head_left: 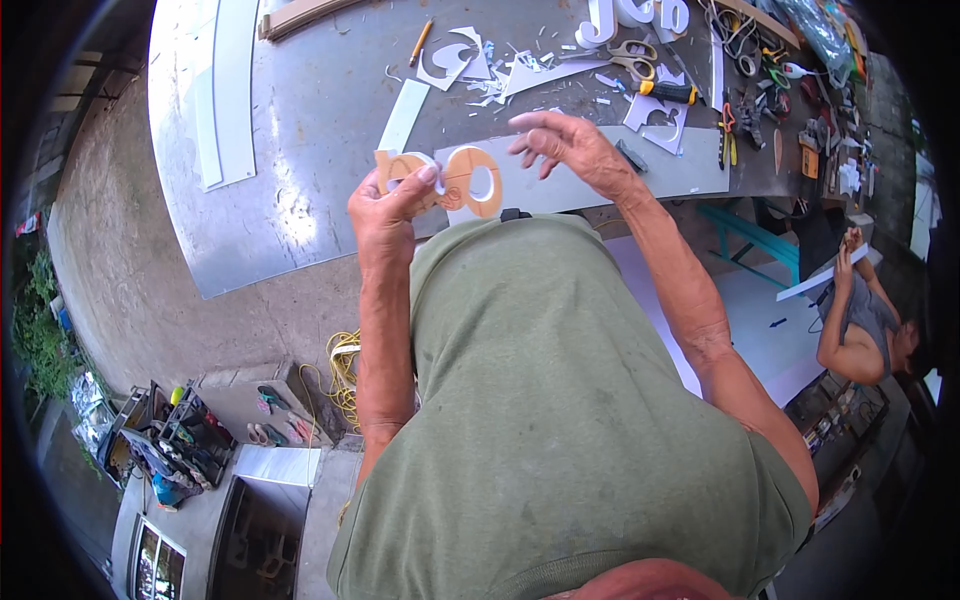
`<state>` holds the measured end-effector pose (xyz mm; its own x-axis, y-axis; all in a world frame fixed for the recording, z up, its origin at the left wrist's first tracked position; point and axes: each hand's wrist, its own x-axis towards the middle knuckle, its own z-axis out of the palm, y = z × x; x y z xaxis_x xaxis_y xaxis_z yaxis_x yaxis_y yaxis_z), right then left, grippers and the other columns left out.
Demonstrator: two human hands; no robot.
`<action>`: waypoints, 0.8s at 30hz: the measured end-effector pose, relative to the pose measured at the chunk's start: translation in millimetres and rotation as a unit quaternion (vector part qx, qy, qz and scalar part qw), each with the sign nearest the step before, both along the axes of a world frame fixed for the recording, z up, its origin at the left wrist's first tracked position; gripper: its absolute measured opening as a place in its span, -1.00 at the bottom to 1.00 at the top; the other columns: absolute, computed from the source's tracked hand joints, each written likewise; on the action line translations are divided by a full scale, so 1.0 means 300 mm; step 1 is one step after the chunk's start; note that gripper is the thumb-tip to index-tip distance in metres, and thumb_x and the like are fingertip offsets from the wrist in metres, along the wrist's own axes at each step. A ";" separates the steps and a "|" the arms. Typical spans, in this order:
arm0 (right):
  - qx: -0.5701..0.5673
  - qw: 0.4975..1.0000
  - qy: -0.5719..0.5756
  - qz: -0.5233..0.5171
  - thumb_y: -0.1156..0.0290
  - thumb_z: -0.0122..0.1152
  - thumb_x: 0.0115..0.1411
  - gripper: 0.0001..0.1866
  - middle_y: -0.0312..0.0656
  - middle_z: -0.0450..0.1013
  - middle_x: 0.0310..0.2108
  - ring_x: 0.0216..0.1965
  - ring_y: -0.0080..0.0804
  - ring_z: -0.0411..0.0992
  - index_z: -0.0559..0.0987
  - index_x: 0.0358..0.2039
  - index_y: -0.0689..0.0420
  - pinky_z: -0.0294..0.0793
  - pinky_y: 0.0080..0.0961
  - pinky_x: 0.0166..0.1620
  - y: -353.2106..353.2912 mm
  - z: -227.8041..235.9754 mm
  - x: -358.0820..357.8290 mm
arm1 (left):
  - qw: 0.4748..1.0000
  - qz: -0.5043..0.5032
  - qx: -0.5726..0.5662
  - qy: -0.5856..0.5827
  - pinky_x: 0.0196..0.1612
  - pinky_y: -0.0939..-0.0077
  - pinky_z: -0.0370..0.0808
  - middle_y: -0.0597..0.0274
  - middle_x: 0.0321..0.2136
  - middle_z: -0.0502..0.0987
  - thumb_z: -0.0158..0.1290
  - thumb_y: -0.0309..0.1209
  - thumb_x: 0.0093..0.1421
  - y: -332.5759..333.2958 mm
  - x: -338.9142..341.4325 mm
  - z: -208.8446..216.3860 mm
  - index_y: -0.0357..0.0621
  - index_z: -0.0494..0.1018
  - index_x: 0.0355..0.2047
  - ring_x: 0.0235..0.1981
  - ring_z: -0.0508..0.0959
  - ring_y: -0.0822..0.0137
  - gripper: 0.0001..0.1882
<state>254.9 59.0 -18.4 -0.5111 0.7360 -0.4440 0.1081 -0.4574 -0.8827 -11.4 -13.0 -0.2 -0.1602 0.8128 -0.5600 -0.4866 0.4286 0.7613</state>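
Between the thumb and fingers of my left hand [388,212] is a flat cut-out letter [462,183] with a tan face and white edges. It is held over the near edge of the metal table. My right hand [570,148] hovers to the right of the cut-out, apart from it, fingers spread and holding nothing. Beyond my hands lie scissors [634,60] with pale handles and a yellow-and-black handled tool [667,92]. White cut-out letters [600,22] stand at the far side.
White scraps [530,75] and a pencil [421,43] lie on the metal table [310,130]. Pliers [727,120] and other tools crowd its right side. A person [860,320] at the right holds a white strip. Yellow cord [343,370] is coiled on the ground.
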 end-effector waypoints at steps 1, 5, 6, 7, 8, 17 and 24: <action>0.020 0.997 -0.058 -0.045 0.16 0.19 0.34 -0.56 -0.16 0.59 -0.24 -0.31 -0.56 0.51 0.54 0.05 0.24 0.54 -0.59 -0.31 0.000 -0.024 0.054 | 1.000 -0.007 -0.001 -0.004 -0.20 0.49 0.57 0.11 -0.33 0.63 0.35 -0.49 0.06 0.003 -0.016 -0.008 -0.39 0.52 -0.21 -0.36 0.63 0.38 -0.67; 0.018 0.946 -0.245 -0.213 0.28 0.18 0.32 -0.73 -0.21 0.58 -0.35 -0.45 -0.62 0.47 0.58 -0.11 0.22 0.47 -0.65 -0.46 0.003 -0.173 0.352 | 1.000 0.028 -0.007 0.005 -0.20 0.44 0.60 0.12 -0.30 0.62 0.34 -0.49 0.07 -0.003 -0.076 -0.021 -0.39 0.49 -0.15 -0.31 0.64 0.34 -0.63; 0.005 0.926 -0.279 -0.254 0.30 0.19 0.31 -0.75 -0.23 0.57 -0.38 -0.48 -0.63 0.45 0.59 -0.14 0.21 0.44 -0.65 -0.49 0.006 -0.196 0.434 | 0.999 0.038 -0.011 0.007 -0.20 0.41 0.61 0.11 -0.29 0.61 0.34 -0.49 0.07 -0.009 -0.089 -0.026 -0.38 0.48 -0.14 -0.31 0.65 0.33 -0.61; 0.020 0.903 -0.326 -0.279 0.33 0.19 0.27 -0.77 -0.25 0.58 -0.40 -0.48 -0.63 0.46 0.61 -0.16 0.20 0.46 -0.64 -0.50 0.007 -0.220 0.509 | 0.999 0.047 -0.015 0.012 -0.21 0.38 0.62 0.11 -0.29 0.61 0.34 -0.48 0.07 -0.010 -0.103 -0.030 -0.38 0.47 -0.13 -0.31 0.65 0.32 -0.60; 0.036 0.878 -0.372 -0.300 0.37 0.19 0.23 -0.78 -0.26 0.59 -0.43 -0.49 -0.63 0.47 0.63 -0.18 0.19 0.47 -0.63 -0.51 0.018 -0.238 0.577 | 0.999 0.049 -0.015 0.013 -0.22 0.35 0.64 0.10 -0.27 0.61 0.33 -0.48 0.08 -0.015 -0.116 -0.038 -0.37 0.46 -0.12 -0.30 0.65 0.31 -0.60; 0.318 0.693 -0.642 -0.078 0.54 0.00 0.23 -0.64 0.01 0.58 -0.10 -0.04 0.05 0.53 0.61 -0.01 0.04 0.48 -0.21 0.04 0.356 -0.395 0.942 | 0.997 0.064 0.023 -0.021 -0.24 0.32 0.61 0.19 -0.26 0.59 0.25 -0.41 0.17 0.011 -0.121 0.010 -0.24 0.45 -0.07 -0.24 0.63 0.29 -0.65; 0.393 0.732 -0.556 -0.031 0.56 0.10 0.15 -0.80 0.00 0.50 -0.32 -0.24 0.03 0.51 0.53 -0.19 0.12 0.44 -0.16 -0.21 0.458 -0.432 0.967 | 0.992 0.124 0.025 -0.022 -0.21 0.30 0.61 0.16 -0.20 0.58 0.25 -0.43 0.16 -0.026 -0.075 0.099 -0.25 0.42 -0.03 -0.20 0.63 0.27 -0.61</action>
<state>544.8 196.3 -148.1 -0.1110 0.9937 0.0127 0.9599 0.1105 -0.2576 -33.8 -20.9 29.5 -0.3344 0.7783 -0.5314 -0.6060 0.2543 0.7537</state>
